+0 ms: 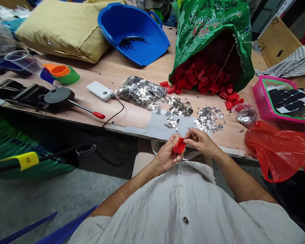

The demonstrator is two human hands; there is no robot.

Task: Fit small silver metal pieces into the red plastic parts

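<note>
My left hand [167, 156] is closed around a small red plastic housing [179, 146], held just off the table's front edge. A small screwdriver-like tool with a yellowish handle [194, 137] and a thin dark shaft rests in my right hand [203, 142]. The thumb and forefinger of that hand meet at the housing's right side; whether they pinch a small part there is too small to tell. Just beyond my hands lie loose piles of small silvery metal pieces [208, 119]. More red housings [202, 76] spill from a green woven sack [213, 20] at the back.
A clear bag of metal pieces [142, 91], a white power bank [100, 90] with a cable and a lever press [58, 96] stand to the left. Behind are a blue scoop-shaped basin [147, 47] and tan sack [63, 30]. Right are a pink basket [263, 98] and red bag [282, 149].
</note>
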